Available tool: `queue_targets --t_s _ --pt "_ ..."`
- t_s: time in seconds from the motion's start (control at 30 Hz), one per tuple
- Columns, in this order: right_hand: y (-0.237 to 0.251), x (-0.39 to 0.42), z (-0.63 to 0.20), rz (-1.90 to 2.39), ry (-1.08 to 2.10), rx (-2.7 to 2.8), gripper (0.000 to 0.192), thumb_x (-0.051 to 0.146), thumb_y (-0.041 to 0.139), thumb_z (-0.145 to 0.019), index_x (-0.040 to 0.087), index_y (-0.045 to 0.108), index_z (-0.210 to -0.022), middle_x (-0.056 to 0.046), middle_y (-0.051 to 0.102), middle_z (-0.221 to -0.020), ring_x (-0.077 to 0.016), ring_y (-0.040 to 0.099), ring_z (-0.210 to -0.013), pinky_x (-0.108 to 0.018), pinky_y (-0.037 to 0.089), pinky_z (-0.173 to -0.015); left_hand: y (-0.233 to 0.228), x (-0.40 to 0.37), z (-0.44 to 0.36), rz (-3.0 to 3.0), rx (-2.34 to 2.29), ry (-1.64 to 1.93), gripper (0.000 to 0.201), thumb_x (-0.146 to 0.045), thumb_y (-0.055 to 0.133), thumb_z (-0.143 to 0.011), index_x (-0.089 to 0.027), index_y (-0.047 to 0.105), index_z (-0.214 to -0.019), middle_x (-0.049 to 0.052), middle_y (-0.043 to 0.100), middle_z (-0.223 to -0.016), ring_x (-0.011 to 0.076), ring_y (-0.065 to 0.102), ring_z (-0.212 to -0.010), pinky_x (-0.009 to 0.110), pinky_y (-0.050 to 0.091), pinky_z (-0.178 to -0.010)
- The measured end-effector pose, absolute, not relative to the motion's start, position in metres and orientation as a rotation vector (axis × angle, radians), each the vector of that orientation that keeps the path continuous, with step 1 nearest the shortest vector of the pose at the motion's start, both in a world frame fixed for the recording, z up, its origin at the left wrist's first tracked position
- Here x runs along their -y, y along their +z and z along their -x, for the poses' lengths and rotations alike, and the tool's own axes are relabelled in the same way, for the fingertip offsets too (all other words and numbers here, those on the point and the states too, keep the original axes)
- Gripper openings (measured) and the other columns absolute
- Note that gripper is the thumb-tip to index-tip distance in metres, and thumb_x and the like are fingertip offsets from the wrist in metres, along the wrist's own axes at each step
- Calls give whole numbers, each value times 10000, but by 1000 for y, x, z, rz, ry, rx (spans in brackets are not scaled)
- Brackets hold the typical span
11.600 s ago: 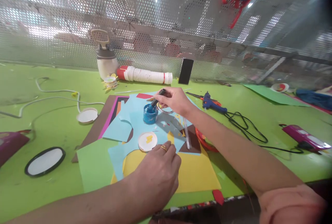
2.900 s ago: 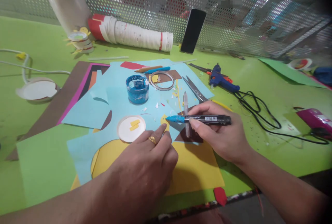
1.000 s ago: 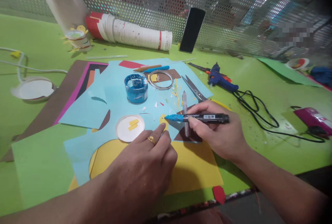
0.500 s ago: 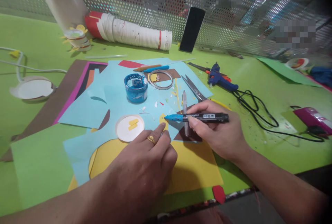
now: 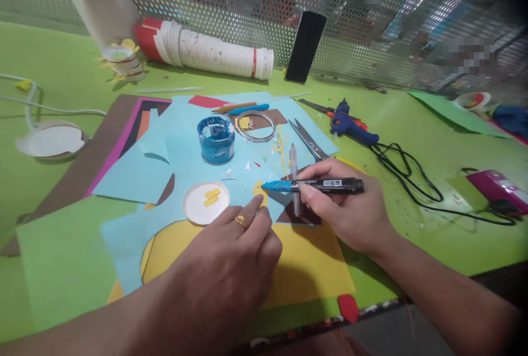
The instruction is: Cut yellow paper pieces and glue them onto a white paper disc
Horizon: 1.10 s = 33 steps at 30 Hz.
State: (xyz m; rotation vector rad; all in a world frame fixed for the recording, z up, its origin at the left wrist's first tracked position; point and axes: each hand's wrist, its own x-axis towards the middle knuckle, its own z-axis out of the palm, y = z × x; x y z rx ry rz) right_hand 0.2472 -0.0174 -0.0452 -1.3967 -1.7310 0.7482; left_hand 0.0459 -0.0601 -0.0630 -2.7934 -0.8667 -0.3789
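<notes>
Right now the right hand [image 5: 350, 213] is closed in a writing grip around a black marker [image 5: 322, 184], whose end is coated in blue and points left, hovering just over a small yellow paper piece [image 5: 260, 191]. The left hand [image 5: 231, 268] lies knuckles-up with its fingers curled, fingertips pressing that yellow piece down onto the light blue paper [image 5: 190, 158]; it grips nothing, only pins. Just beyond the left fingertips sits a white round lid [image 5: 205, 203] with two yellow scraps on it, and farther out from both hands stands the blue paint pot [image 5: 216, 139], open, with a metal ring [image 5: 256, 126] beside it. A pair of scissors [image 5: 308, 140] and a clear glue stick [image 5: 293, 169] lie just past the right hand's knuckles, and a blue glue gun [image 5: 350, 126] lies farther off to its right. Under both wrists is a yellow sheet [image 5: 309, 268], on a green table [image 5: 412, 224]. As I judge it, the work is midway: the marker end is loaded with blue, the yellow piece looks unmarked as far as I can see, so the dabbing on it is yet to be done.
</notes>
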Motion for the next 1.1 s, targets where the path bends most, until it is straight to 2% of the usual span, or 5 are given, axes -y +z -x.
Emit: queue_targets --t_s 0.33,0.6,0.83,1.1 --pt "-47 16 -246 1389 823 1682 67 210 647 -791 189 657 -854 33 635 -597 -99 548 -445 -244 465 -442 -64 61 -49 2775 899 -386 233 -208 592 -751 -97 698 -926 158 693 -1006 308 581 -1091 414 512 -886" --pt "-43 17 -245 1405 711 1743 56 190 650 -772 183 662 -827 28 643 -610 -92 537 -466 -222 459 -431 -64 59 -47 2800 896 -368 232 -169 554 -756 -98 686 -933 150 680 -981 323 555 -1136 419 497 -896" --pt "-42 18 -245 1364 786 1678 50 196 648 -778 192 653 -827 38 635 -585 -92 554 -427 -220 474 -404 -62 59 -49 2805 888 -407 232 -170 592 -730 -88 694 -921 149 687 -946 327 575 -1098 420 505 -887" --pt "-35 18 -243 1379 620 1654 49 184 656 -769 226 634 -760 40 647 -580 -96 585 -464 -205 489 -441 -62 61 -46 2798 902 -400 231 -151 553 -746 -88 682 -927 159 688 -984 316 578 -1093 415 508 -882"
